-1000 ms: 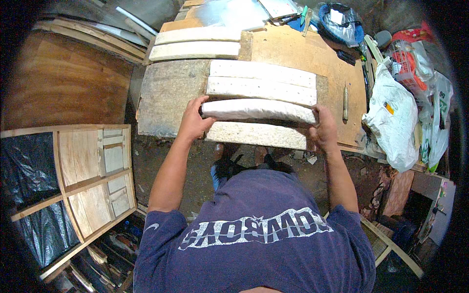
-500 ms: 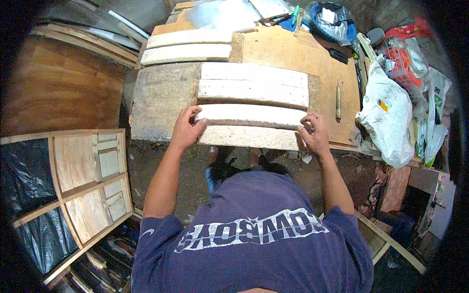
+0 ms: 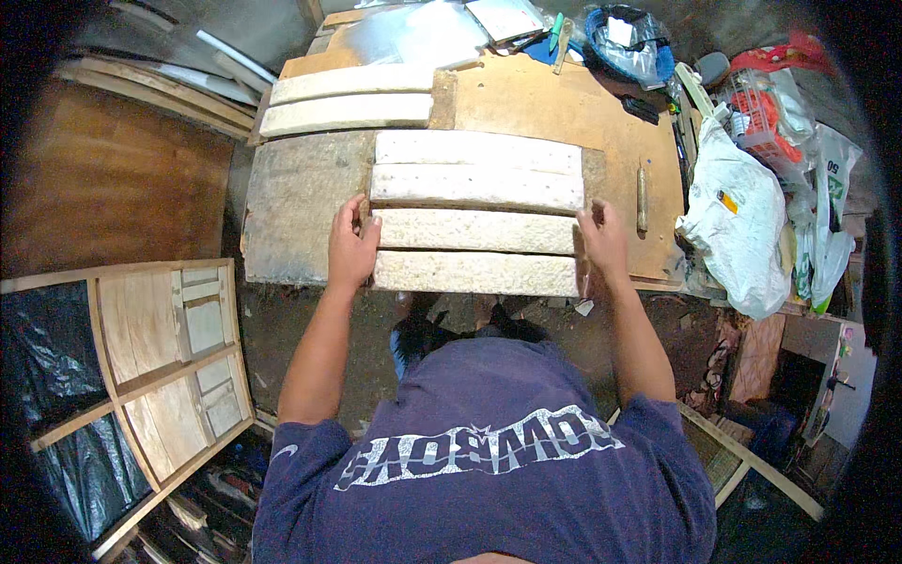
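Two long pale cream bars with bumpy, speckled faces lie side by side near the table's front edge: the nearest bar [image 3: 474, 274] and the second bar [image 3: 474, 231] behind it. At the left end of the second bar is my left hand [image 3: 353, 252], thumb and fingers apart, its thumb close to the bar's end. My right hand [image 3: 604, 242] stands at the opposite end, also with fingers apart and the thumb by the bar's corner. Neither hand grips the bar; whether the thumbs touch it I cannot tell. Behind them lies a smoother, whiter pair of bars [image 3: 477, 169] with small dark dots.
Under the bars is a worn board [image 3: 305, 202]. Two more bars [image 3: 348, 111] lie at the back left. A slim metallic rod [image 3: 643, 202] rests at right, beyond it a white plastic bag [image 3: 738, 221]. A blue basket [image 3: 628, 61] stands far back. At left leans a wooden frame [image 3: 108, 329].
The second bar has turned over between my hands: its smooth white face was up, and now its bumpy face is. My fingers have come off its ends. The view has shifted slightly.
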Motion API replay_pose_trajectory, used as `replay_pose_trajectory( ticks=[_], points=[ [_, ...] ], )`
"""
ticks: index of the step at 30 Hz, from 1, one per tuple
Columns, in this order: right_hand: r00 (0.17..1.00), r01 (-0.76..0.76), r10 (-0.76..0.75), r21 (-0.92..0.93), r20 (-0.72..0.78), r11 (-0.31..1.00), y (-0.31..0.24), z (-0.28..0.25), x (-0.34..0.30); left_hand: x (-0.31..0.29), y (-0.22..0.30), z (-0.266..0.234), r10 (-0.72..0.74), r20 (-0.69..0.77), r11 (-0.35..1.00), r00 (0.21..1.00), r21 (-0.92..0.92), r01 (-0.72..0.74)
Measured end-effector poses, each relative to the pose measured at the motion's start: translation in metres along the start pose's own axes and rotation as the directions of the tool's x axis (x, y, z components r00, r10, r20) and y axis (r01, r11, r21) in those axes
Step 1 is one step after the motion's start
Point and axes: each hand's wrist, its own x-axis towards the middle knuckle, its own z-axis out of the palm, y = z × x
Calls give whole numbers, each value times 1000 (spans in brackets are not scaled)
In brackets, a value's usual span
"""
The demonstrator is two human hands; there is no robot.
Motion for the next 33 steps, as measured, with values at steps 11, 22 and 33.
replay_pose_trajectory(
  ticks=[11, 22, 33],
  points=[
    [873, -470, 387, 300, 297, 830, -54, 9, 35, 54, 1, 15, -120, 120, 905, 985, -395, 158],
    [876, -413, 258, 360, 407, 836, -27, 11, 57, 57, 14, 6, -143, 150, 890, 978, -413, 194],
    [881, 472, -461, -179, 104, 863, -39, -6, 27, 56, 29, -1, 162, 191, 946, 968, 248, -208]
  ],
)
